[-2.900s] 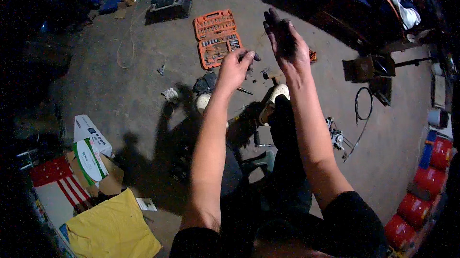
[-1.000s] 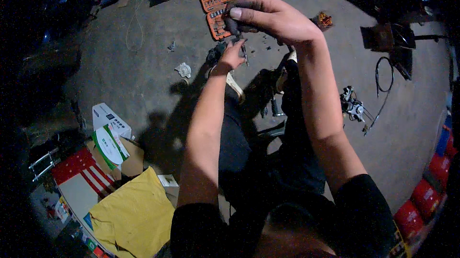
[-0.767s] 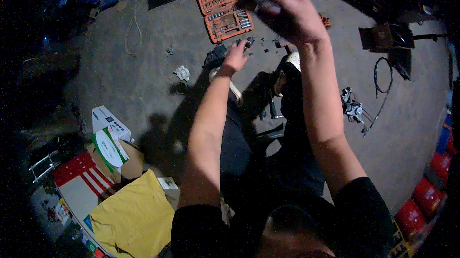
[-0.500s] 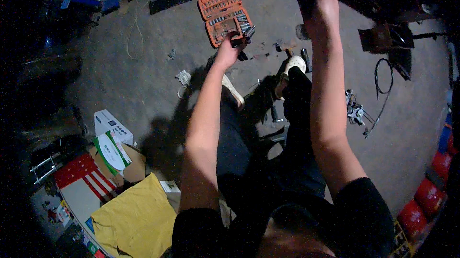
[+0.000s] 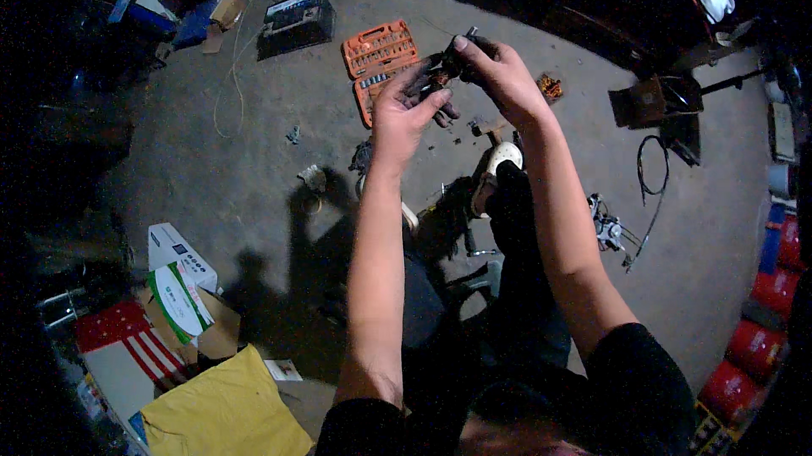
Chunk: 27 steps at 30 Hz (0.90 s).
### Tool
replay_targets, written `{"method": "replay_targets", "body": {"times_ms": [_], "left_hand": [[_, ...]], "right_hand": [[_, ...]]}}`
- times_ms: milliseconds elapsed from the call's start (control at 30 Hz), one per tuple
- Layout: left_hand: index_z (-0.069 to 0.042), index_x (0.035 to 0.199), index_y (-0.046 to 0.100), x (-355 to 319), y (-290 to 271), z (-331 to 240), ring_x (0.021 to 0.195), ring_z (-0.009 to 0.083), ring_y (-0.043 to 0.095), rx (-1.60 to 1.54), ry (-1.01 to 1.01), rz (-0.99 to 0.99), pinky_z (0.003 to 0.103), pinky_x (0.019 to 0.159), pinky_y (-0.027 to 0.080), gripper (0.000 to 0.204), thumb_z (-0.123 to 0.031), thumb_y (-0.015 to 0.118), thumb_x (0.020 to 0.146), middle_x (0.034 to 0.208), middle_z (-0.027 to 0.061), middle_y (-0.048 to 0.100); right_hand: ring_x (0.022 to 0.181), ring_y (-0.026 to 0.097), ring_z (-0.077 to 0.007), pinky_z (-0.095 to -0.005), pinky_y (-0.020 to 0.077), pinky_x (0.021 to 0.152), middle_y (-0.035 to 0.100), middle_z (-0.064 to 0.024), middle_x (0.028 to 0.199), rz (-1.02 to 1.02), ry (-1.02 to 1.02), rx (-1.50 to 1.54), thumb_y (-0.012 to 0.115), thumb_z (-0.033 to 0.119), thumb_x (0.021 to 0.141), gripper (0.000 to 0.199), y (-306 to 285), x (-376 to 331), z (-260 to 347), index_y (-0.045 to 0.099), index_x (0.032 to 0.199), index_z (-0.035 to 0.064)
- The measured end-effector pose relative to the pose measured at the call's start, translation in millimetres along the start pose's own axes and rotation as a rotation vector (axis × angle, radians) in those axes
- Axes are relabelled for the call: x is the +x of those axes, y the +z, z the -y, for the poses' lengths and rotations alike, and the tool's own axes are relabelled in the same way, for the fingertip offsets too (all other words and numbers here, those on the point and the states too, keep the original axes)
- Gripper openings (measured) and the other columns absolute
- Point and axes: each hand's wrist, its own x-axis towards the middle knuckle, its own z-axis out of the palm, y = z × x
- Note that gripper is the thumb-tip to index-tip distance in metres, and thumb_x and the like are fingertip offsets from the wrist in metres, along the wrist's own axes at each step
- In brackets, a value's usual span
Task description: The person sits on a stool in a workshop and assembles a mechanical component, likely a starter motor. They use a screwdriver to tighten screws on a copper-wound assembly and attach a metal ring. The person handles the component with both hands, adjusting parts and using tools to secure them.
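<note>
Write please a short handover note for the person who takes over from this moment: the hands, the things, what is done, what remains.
Left hand: raised, fingers touching the small dark metal part.
Right hand: closed around that part, holding it up in front.
Open orange plastic socket-set case lies on the grey concrete floor beyond the hands; a black box further left.
Done: part lifted off the floor.
Left: cannot tell; the part is mostly hidden.

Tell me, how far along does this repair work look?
Somewhere in the middle, it seems. Done: the orange socket set lies open on the floor, and loose parts are scattered about. In hand: the right hand grips a small dark part, and the left hand touches it. Left: the scattered pieces are not yet gathered or refitted.
</note>
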Motion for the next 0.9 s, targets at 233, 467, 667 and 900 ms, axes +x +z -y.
{"method": "replay_targets", "body": {"times_ms": [233, 467, 667, 900], "left_hand": [[0.003, 0.091, 0.063, 0.4, -22.0, 1.8, 0.076, 0.0132, 0.061, 0.555, 0.222, -0.254, 0.025, 0.069, 0.048, 0.013, -0.006, 0.057, 0.084, 0.083, 0.0060, 0.063], [-0.002, 0.096, 0.060, -3.7, -27.4, -5.8, 0.078, 0.0102, 0.057, 0.300, 0.231, -0.189, 0.025, 0.071, 0.046, 0.015, -0.013, 0.055, 0.088, 0.086, 0.0030, 0.062], [-0.006, 0.093, 0.055, -3.1, -43.4, -15.5, 0.063, 0.0085, 0.044, -0.468, 0.267, -0.148, 0.025, 0.066, 0.042, 0.008, -0.012, 0.051, 0.089, 0.074, -0.0009, 0.051], [-0.007, 0.089, 0.054, -2.5, -36.4, -15.5, 0.057, 0.0076, 0.034, -0.695, 0.100, 0.056, 0.023, 0.057, 0.032, 0.007, -0.013, 0.054, 0.087, 0.064, -0.0033, 0.041]], "right_hand": [[0.070, 0.050, -0.0102, -0.0243, 0.0414, 0.066, 0.059, -0.0040, 0.078, -0.188, -0.095, -0.065, 0.063, 0.041, 0.080, 0.045, 10.3, 1.3, -4.4, 0.060, 0.090, -0.0026], [0.068, 0.047, -0.0108, -0.0243, 0.0376, 0.062, 0.057, -0.0034, 0.076, -0.268, 0.008, 0.065, 0.059, 0.044, 0.081, 0.044, 12.8, 6.7, -14.0, 0.059, 0.087, 0.0000], [0.062, 0.043, -0.0108, -0.0235, 0.0366, 0.059, 0.050, -0.0007, 0.069, -0.236, 0.185, 0.378, 0.055, 0.041, 0.085, 0.038, 7.2, 7.0, -16.9, 0.058, 0.085, 0.0032], [0.058, 0.045, -0.0116, -0.0234, 0.0379, 0.054, 0.049, -0.0015, 0.067, -0.219, 0.245, 0.808, 0.055, 0.037, 0.087, 0.032, 6.8, 14.0, -32.5, 0.054, 0.083, 0.0051]]}}
